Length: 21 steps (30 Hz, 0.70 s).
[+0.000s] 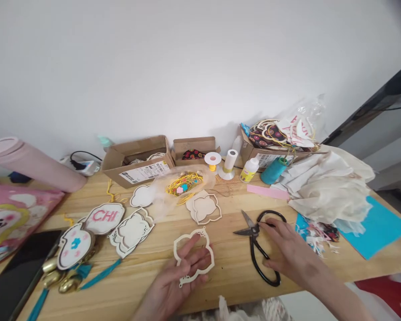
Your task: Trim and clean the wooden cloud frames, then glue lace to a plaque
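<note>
My left hand (178, 278) lies palm up on the wooden table (234, 267) with a pale wooden cut-out frame (194, 256) resting across its spread fingers. My right hand (287, 252) reaches over the black scissors (259, 243), its fingers touching the upper handle loop. The scissors lie flat with blades slightly parted. A stack of similar wooden frames (203, 207) sits just beyond.
Finished ornaments, one reading "CHI" (103, 217), with teal tassels and gold bells (58, 276) lie at left. Cardboard boxes (137, 160), thread spools (229, 164), a glue bottle (249, 170), yellow cord (183, 183), white cloth (330, 187) and blue paper (377, 227) crowd the back and right.
</note>
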Each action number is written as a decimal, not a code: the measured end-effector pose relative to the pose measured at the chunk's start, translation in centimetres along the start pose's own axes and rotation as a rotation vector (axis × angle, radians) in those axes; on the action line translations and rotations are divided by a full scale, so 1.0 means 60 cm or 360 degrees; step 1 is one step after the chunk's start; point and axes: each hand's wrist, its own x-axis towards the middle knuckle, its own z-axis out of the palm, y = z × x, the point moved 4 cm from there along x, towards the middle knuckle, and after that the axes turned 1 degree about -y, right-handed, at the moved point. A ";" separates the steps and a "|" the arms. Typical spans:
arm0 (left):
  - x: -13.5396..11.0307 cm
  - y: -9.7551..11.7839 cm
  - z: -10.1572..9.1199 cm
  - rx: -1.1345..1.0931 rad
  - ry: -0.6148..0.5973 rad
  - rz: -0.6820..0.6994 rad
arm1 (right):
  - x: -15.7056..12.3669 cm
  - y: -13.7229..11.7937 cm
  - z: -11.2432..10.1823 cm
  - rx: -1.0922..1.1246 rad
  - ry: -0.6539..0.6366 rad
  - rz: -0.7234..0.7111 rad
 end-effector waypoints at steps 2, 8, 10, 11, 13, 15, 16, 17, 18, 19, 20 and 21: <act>0.012 -0.003 0.016 0.0059 -0.0099 -0.0016 | 0.004 -0.008 -0.003 0.0031 0.0003 -0.0024; 0.033 -0.003 0.062 0.0130 -0.0115 0.0008 | 0.004 -0.001 -0.009 0.0428 0.0187 0.0308; 0.039 -0.004 0.072 0.0102 -0.0131 0.0007 | 0.000 -0.003 -0.014 0.0800 0.0208 0.0409; 0.042 -0.004 0.076 0.0082 -0.0145 0.0002 | -0.001 -0.008 -0.016 0.1025 0.0217 0.0442; 0.051 -0.008 0.083 0.0037 -0.0187 -0.0016 | 0.001 -0.021 -0.015 0.1433 0.0263 0.0510; 0.060 -0.014 0.089 0.0003 -0.0241 -0.0039 | 0.006 -0.032 -0.007 0.1666 0.0386 0.0614; 0.064 -0.017 0.092 -0.0005 -0.0260 -0.0046 | 0.008 -0.037 -0.002 0.1710 0.0453 0.0667; 0.067 -0.020 0.095 -0.0007 -0.0271 -0.0045 | 0.011 -0.042 0.004 0.1728 0.0505 0.0708; 0.070 -0.023 0.098 -0.0004 -0.0271 -0.0034 | 0.014 -0.047 0.009 0.1737 0.0544 0.0741; 0.072 -0.025 0.101 0.0002 -0.0260 -0.0008 | 0.018 -0.053 0.014 0.1748 0.0570 0.0760; 0.073 -0.026 0.105 0.0002 -0.0238 0.0035 | 0.021 -0.060 0.017 0.1761 0.0581 0.0765; 0.074 -0.026 0.108 -0.0006 -0.0211 0.0097 | 0.024 -0.067 0.019 0.1778 0.0583 0.0756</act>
